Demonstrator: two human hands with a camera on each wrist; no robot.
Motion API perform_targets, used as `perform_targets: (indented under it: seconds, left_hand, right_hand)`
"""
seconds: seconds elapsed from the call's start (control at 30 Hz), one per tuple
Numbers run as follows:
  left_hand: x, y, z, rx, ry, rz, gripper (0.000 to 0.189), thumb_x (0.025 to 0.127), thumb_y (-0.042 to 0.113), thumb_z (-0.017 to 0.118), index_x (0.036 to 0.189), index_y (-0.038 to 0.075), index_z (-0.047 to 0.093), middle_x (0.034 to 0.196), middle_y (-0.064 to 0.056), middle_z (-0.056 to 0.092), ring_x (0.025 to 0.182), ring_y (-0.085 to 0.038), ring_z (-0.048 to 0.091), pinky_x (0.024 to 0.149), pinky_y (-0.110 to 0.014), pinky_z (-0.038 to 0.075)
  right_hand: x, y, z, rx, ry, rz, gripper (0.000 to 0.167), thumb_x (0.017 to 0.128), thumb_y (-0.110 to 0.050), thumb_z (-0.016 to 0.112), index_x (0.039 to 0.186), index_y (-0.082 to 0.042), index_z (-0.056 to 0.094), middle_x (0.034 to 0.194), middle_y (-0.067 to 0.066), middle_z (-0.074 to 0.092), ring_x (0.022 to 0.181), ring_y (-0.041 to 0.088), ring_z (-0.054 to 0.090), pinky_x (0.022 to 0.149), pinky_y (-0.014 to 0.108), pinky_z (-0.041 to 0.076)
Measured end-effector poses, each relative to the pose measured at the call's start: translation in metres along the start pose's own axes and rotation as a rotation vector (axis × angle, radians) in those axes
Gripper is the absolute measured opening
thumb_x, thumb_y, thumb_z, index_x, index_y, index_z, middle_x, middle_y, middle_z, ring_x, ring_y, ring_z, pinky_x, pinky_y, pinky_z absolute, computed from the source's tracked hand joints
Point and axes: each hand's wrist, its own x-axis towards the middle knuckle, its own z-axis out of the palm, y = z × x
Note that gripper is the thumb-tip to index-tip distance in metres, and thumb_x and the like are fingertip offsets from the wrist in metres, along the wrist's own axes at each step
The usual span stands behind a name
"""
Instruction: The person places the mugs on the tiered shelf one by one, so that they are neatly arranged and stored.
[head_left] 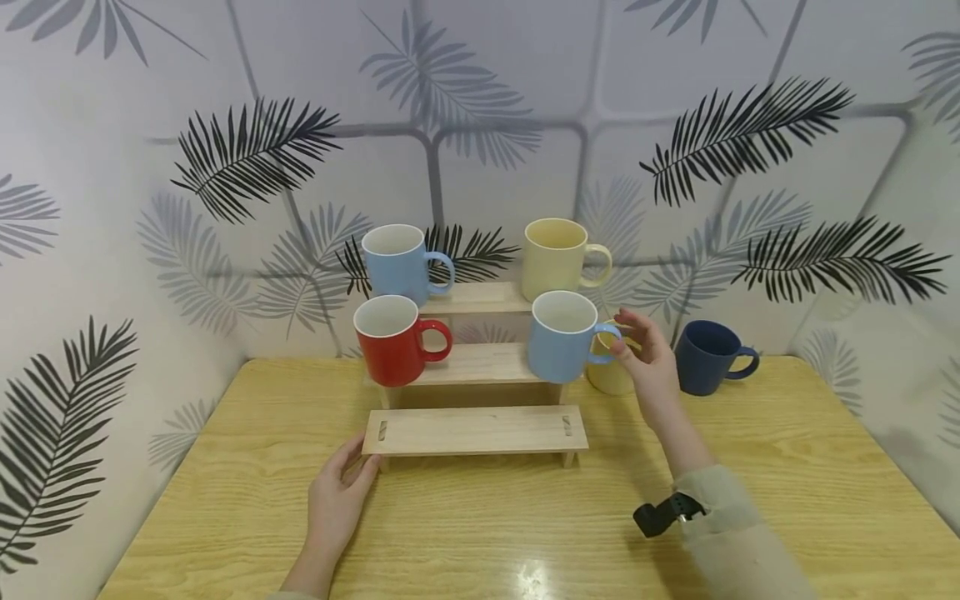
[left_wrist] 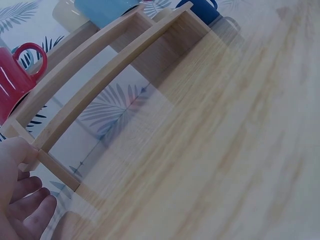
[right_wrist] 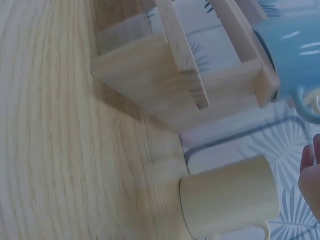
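Note:
A stepped wooden shelf (head_left: 472, 431) holds two mugs on each of its upper two tiers. My left hand (head_left: 336, 496) grips the front left corner of the lowest tier, thumb (left_wrist: 20, 150) against the wood. On the middle tier stand a red mug (head_left: 390, 350) and a light blue mug (head_left: 558, 346). My right hand (head_left: 651, 367) is beside that blue mug's handle, fingers apart; whether the thumb touches the handle I cannot tell. Behind it, a cream mug (right_wrist: 227, 200) stands on the table, partly hidden in the head view.
Another light blue mug (head_left: 393, 262) and a pale yellow mug (head_left: 553, 262) stand on the top tier. A navy mug (head_left: 703, 362) is on the wooden table (head_left: 480, 533), right of the shelf. Leaf-patterned walls (head_left: 480, 100) close off the back and sides.

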Motion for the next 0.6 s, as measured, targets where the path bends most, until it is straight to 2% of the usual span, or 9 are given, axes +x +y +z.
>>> perform_targets:
  seconds: [0.1,0.2,0.33,0.47,0.6]
  left_hand:
    - [0.0,0.0,0.0,-0.002,0.003,-0.003,0.047,0.093,0.023,0.066,0.133,0.002,0.054,0.131,-0.021,0.054,0.12,-0.032,0.053,0.093,-0.03,0.05]
    - [0.0,-0.001,0.001,-0.002,0.008,-0.01,0.046,0.092,0.021,0.066,0.132,0.002,0.054,0.132,-0.02,0.054,0.121,-0.032,0.053,0.092,-0.028,0.051]
    - [-0.001,-0.001,0.002,0.001,0.014,-0.01,0.046,0.092,0.021,0.066,0.132,0.001,0.054,0.132,-0.02,0.053,0.121,-0.032,0.052,0.091,-0.028,0.051]
    - [-0.001,-0.001,0.002,0.005,0.014,0.001,0.046,0.093,0.021,0.066,0.132,0.001,0.053,0.133,-0.021,0.053,0.121,-0.033,0.052,0.091,-0.028,0.051]
    - [0.0,-0.001,0.002,0.002,0.008,-0.006,0.046,0.093,0.022,0.066,0.132,0.002,0.053,0.133,-0.02,0.052,0.121,-0.032,0.052,0.092,-0.028,0.051]
  right_hand:
    - [-0.001,0.0,-0.009,0.044,0.034,-0.062,0.045,0.095,0.001,0.055,0.137,0.004,0.041,0.132,0.009,0.049,0.121,0.028,0.042,0.097,0.026,0.04]
    - [0.001,-0.001,-0.016,0.018,0.099,-0.106,0.046,0.094,0.003,0.055,0.138,0.002,0.042,0.136,0.013,0.046,0.124,0.029,0.04,0.103,0.034,0.037]
    - [0.007,0.002,-0.03,-0.204,0.154,-0.098,0.049,0.093,-0.003,0.06,0.14,-0.005,0.044,0.138,0.013,0.043,0.126,0.026,0.039,0.107,0.044,0.034]
    - [0.012,0.009,-0.042,-0.448,0.156,-0.038,0.052,0.093,-0.016,0.065,0.141,-0.008,0.045,0.133,0.015,0.044,0.124,0.028,0.04,0.106,0.047,0.036]
    - [0.012,0.022,-0.05,-0.566,0.117,0.003,0.053,0.092,-0.012,0.066,0.139,-0.002,0.044,0.131,0.023,0.043,0.123,0.035,0.039,0.104,0.053,0.036]
